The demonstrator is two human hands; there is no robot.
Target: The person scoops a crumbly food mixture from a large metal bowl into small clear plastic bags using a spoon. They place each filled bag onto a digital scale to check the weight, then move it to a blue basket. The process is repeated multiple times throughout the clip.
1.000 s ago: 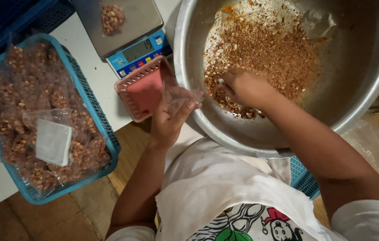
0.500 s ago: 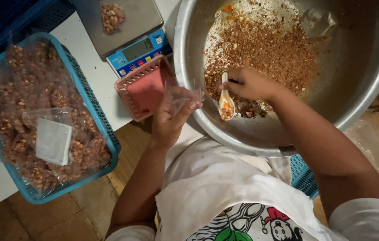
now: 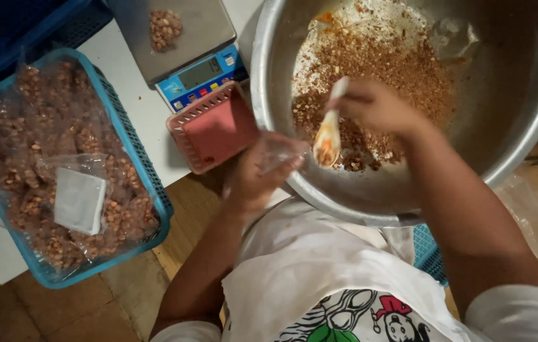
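Right hand [image 3: 377, 107] grips loaded spoon [image 3: 327, 136] over steel bowl [image 3: 522, 120] of crumbly mix. Left hand [image 3: 253, 174] pinches clear bag [image 3: 278, 152] at rim. Hands close, not touching.

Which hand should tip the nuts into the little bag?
Probably the right hand: it holds the loaded spoon just beside the clear bag, which the left hand holds at the bowl's rim.

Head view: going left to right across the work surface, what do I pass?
Blue basket of filled bags → digital scale with a few nuts on it → small pink basket → left hand holding a clear bag → spoon in the right hand → large metal bowl.
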